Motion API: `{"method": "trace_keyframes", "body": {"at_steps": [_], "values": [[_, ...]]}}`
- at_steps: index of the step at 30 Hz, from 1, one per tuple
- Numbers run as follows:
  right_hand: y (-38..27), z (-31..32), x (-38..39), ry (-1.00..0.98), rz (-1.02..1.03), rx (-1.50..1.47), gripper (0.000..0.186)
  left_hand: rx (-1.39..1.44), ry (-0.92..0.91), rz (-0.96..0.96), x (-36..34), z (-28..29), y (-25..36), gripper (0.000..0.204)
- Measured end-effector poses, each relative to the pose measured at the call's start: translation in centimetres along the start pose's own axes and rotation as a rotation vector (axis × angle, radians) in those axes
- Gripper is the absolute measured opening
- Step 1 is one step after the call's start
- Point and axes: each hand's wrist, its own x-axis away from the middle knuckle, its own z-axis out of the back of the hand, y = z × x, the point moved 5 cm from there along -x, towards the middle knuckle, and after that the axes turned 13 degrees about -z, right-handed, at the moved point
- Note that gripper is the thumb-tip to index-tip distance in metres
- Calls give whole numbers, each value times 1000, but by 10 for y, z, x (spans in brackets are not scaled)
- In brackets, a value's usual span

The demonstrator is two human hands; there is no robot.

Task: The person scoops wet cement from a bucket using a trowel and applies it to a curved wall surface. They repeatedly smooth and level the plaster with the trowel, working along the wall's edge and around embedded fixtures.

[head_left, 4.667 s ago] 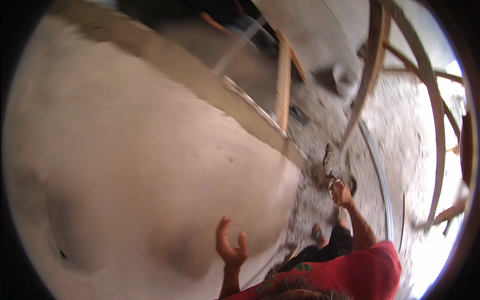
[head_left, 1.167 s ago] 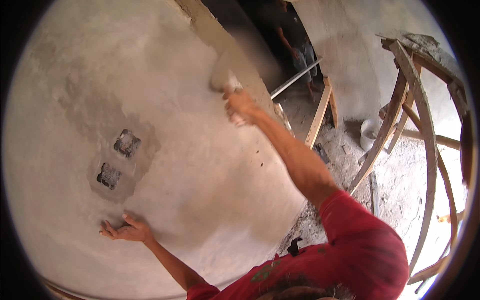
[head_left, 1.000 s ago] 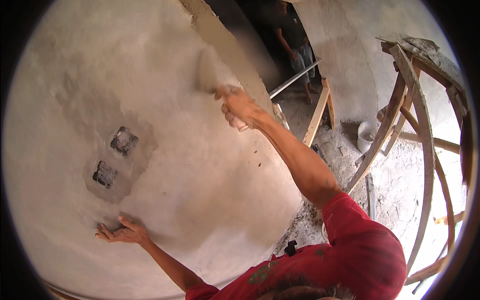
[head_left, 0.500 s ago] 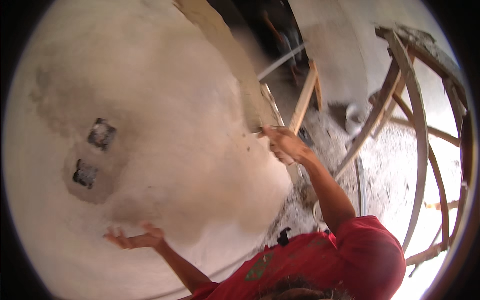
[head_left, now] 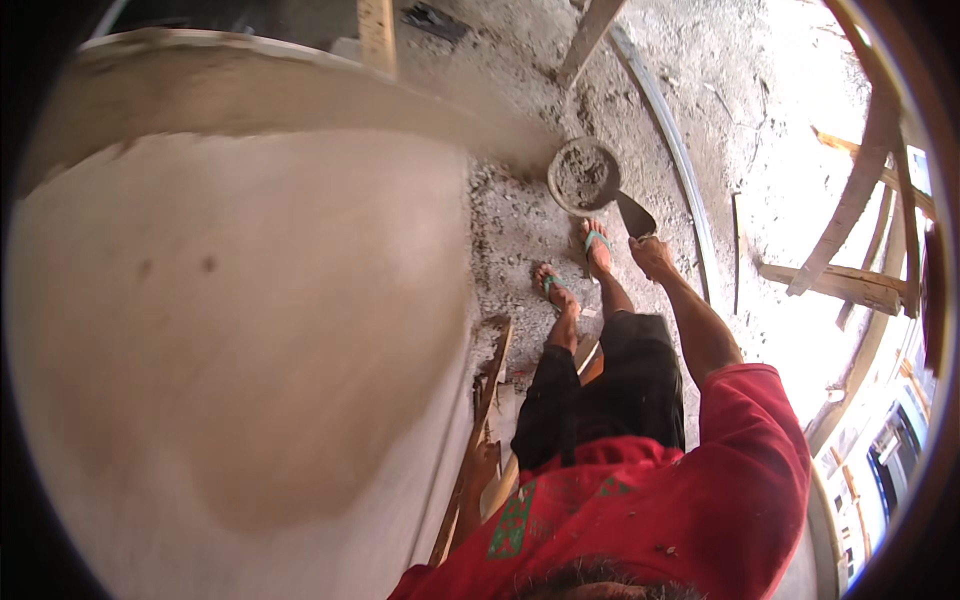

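The right hand (head_left: 652, 256) has dropped from high on the plastered wall (head_left: 240, 330) to just beside the mortar pan (head_left: 584, 176), trowel (head_left: 634, 214) lowered. The left hand (head_left: 485, 465) has left the wall and hangs beside it.

plastered wall (head_left: 240, 330) matt, smooth, damp-looking. trowel (head_left: 634, 214) blade dull metal. pan (head_left: 584, 176) holds rough grey mortar. ground (head_left: 640, 110) gritty, gravelly. scaffold poles (head_left: 850, 200) rough wood. shirt (head_left: 660, 510) red cloth.

Red short-sleeved shirt (head_left: 650, 500), black shorts (head_left: 610, 390), green-strapped sandals (head_left: 597, 240)
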Motion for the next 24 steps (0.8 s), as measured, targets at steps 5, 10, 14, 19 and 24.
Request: {"method": "trace_keyframes", "body": {"at_steps": [5, 10, 14, 19, 24], "values": [[21, -104, -197, 369, 155, 103, 52, 214, 148, 219, -8, -18, -77, 31], [-34, -176, -314, 226, 67, 28, 52, 187, 65, 337, -10, -58, -109, 27], [-67, -222, -322, 41, -31, -57, 54, 230, 74, 383, -11, -79, -113, 29], [-27, -200, -297, -282, 65, -651, 48, 244, 182, 296, -26, -55, -82, 35], [-18, -129, -179, -224, 255, -430, 32, -29, 243, -21, -32, -31, 8, 43]]}}
